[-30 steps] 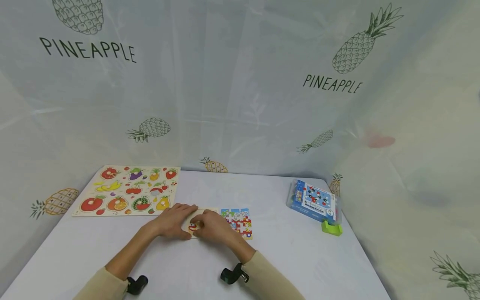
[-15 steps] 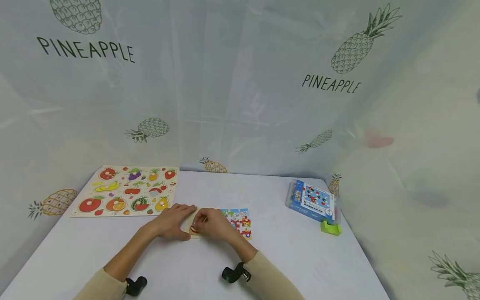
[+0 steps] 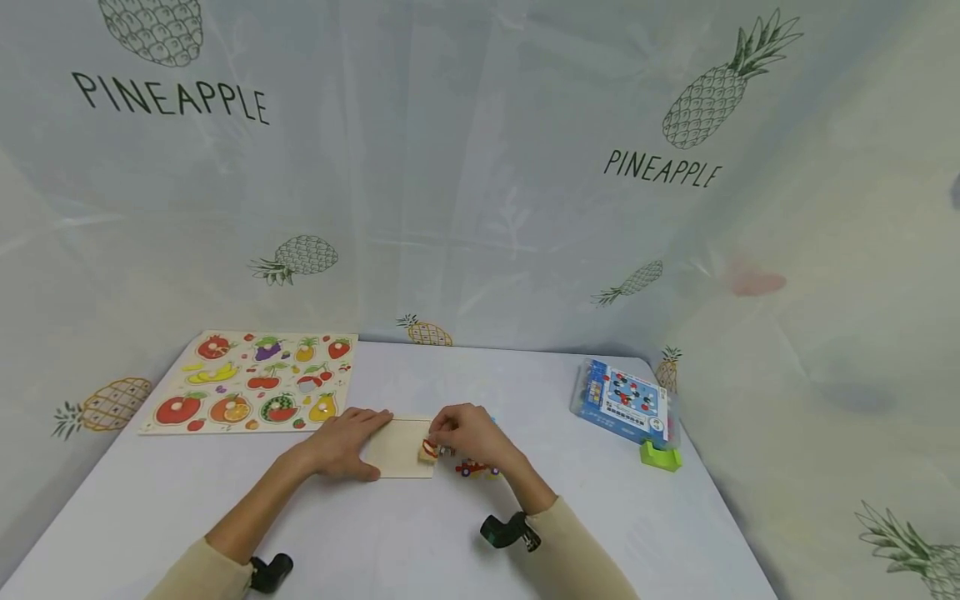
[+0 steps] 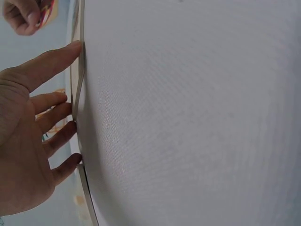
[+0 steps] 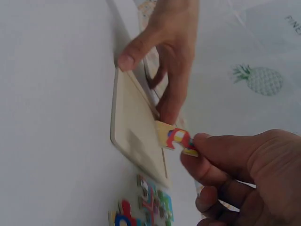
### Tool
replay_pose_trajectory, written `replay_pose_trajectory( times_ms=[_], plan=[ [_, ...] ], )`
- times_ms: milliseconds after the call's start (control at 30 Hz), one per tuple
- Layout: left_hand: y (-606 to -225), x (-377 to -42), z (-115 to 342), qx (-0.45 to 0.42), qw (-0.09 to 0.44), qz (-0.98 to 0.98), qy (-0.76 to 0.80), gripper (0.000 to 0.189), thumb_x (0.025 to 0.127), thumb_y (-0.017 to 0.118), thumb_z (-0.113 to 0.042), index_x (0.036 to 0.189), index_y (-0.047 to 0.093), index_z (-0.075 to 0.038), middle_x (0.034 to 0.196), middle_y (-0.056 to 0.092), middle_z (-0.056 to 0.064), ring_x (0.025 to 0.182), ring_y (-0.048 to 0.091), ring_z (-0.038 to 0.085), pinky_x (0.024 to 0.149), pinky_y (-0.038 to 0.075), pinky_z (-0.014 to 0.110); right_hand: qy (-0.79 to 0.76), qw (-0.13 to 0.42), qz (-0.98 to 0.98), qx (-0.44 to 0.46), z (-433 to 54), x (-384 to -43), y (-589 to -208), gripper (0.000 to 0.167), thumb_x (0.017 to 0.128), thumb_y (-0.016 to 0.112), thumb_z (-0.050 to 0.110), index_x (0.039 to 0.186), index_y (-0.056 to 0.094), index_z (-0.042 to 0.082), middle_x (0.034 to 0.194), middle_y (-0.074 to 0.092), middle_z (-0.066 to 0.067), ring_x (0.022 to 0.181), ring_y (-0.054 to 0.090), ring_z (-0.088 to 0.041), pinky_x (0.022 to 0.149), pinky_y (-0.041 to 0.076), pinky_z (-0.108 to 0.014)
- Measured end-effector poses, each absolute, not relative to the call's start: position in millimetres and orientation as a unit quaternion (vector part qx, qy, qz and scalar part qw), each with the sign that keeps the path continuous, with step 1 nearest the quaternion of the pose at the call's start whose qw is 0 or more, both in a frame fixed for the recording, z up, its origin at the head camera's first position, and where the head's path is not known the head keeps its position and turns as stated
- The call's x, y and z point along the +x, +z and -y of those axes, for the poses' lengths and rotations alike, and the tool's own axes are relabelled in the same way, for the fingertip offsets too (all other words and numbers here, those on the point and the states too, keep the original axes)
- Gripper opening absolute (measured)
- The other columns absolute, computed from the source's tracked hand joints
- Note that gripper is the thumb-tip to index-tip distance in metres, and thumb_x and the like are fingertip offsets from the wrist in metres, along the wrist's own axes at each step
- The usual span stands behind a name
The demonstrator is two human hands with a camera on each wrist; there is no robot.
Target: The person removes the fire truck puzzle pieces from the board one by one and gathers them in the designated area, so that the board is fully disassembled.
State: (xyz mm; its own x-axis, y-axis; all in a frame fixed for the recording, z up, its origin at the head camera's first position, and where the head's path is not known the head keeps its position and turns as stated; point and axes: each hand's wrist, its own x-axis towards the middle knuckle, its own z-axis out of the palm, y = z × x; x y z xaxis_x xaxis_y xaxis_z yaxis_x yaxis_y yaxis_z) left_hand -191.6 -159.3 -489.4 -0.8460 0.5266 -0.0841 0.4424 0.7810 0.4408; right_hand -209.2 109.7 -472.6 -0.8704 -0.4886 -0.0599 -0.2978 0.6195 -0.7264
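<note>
A pale wooden puzzle tray [image 3: 397, 450] lies on the white table, its inside bare wood. At its left end rests my left hand [image 3: 347, 444], thumb near one corner and fingers near the other; the left wrist view shows those fingers [image 4: 59, 136] mostly straight against the edge. My right hand [image 3: 474, 435] pinches a jigsaw piece [image 5: 175, 136] between thumb and forefinger, tilted above the tray's right side. Yellow wood, red and blue print show on that piece. Beside the tray, several colourful jigsaw pieces [image 5: 150, 202] are partly hidden under my right hand in the head view.
A large fruit puzzle board [image 3: 255, 383] lies at the back left. At the right stand a blue-labelled clear box [image 3: 626, 402] and a bright green piece [image 3: 661, 457]. A pineapple-print cloth [image 3: 480, 208] hangs behind the table.
My right hand has lifted the jigsaw piece from the tray's left part and carried it to the right, now covering much of the loose pieces. My left hand stays at the tray.
</note>
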Motion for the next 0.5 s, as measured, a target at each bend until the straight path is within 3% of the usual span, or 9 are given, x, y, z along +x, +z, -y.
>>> replay_pose_trajectory(
  times_ms=[233, 500],
  plan=[
    [-490, -191, 160, 0.258, 0.103, -0.938, 0.209, 0.090, 0.077, 0.085, -0.037, 0.151, 0.043, -0.006, 0.150, 0.048, 0.017, 0.137, 0.041, 0.041, 0.106, 0.032, 0.065, -0.342, 0.165, -0.896, -0.230, -127, -206, -477, 0.009, 0.090, 0.070, 0.013, 0.084, 0.074, 0.018, 0.075, 0.071, 0.010, 0.062, 0.058, -0.007, 0.054, 0.044, -0.022],
    [-489, -190, 160, 0.259, 0.103, -0.936, 0.217, 0.090, 0.077, 0.085, -0.034, 0.151, 0.043, -0.004, 0.150, 0.048, 0.018, 0.137, 0.041, 0.042, 0.105, 0.032, 0.066, -0.311, 0.154, -0.912, -0.218, -130, -202, -481, 0.007, 0.087, 0.073, 0.014, 0.084, 0.074, 0.021, 0.074, 0.067, 0.014, 0.067, 0.057, -0.003, 0.060, 0.046, -0.023]
  ],
)
